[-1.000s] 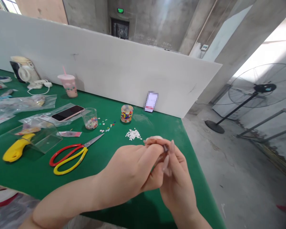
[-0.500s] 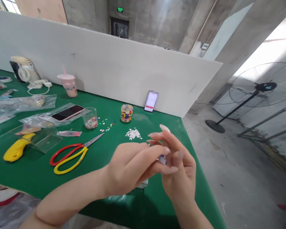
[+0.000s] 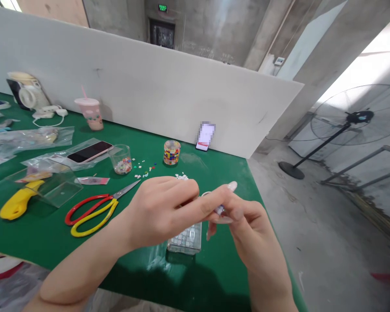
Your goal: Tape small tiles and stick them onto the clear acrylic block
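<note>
My left hand [image 3: 169, 212] and my right hand [image 3: 255, 225] meet above the table, fingertips pinched together. Between them is a small white-and-blue piece [image 3: 219, 209], mostly covered by the fingers, so its kind cannot be made out. Under my left hand lies a clear box [image 3: 184, 242] with a grid of pale square tiles, its far part hidden by the hand. A pile of small white chips [image 3: 182, 177] shows just beyond my left knuckles. Behind it stands a round clear jar [image 3: 172, 154] covered with coloured mosaic tiles.
Left of my hands lie red-and-yellow-handled scissors [image 3: 94, 212], a plastic cup [image 3: 121, 160] of coloured chips, a phone [image 3: 90, 151], a yellow-handled tool [image 3: 21, 201] and a clear bent plastic stand [image 3: 60, 190]. A pink drink cup [image 3: 90, 113] and a propped phone [image 3: 205, 136] stand near the white panel [image 3: 149, 86].
My right hand's raised fingers have folded down, and my left hand has shifted slightly left and up. More of the tiled box shows; the white chips are now partly covered.
</note>
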Demonstrator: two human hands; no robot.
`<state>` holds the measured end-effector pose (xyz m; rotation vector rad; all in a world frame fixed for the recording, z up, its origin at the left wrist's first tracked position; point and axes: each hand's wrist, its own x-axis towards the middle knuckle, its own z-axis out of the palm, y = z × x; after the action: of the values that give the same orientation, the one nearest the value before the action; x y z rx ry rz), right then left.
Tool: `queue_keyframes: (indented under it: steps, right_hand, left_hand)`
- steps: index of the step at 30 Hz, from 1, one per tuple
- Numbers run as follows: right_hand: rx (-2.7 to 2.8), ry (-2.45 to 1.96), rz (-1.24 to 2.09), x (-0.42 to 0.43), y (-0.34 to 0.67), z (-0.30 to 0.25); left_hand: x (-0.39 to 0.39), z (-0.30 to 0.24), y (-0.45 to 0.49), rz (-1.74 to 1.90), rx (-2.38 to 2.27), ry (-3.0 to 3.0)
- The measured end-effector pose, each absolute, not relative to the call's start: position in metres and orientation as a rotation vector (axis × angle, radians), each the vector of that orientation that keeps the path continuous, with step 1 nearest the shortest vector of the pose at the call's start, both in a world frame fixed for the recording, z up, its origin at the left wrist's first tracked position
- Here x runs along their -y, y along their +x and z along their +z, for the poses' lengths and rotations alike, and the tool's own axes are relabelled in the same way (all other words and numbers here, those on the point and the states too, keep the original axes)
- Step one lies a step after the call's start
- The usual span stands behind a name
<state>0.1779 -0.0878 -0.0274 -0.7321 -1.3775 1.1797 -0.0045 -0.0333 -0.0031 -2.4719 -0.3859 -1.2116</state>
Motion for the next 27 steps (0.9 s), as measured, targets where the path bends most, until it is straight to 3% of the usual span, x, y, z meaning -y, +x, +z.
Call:
queue_keyframes:
  steps: [8,16,21,27]
  right_hand:
    - [1.217,-0.667,1.367,0.087,0.17,-0.024]
    - [1.164,-0.782,1.028,0.09,0.174,-0.023]
    - [1.204,-0.771,0.999,0.089,0.172,-0.023]
    - [1.291,-0.835,0.812,0.09,0.169,-0.027]
  left_hand:
    - [0.033,-0.004,0.0,-1.101,0.409,-2.54]
    - [0.049,0.0,-0.008,-1.521,0.456,-2.52]
    - [0.067,0.007,-0.006,-1.15,0.545,-2.718]
    - [0.06,0.001,0.006,-1.064,0.475,-2.668]
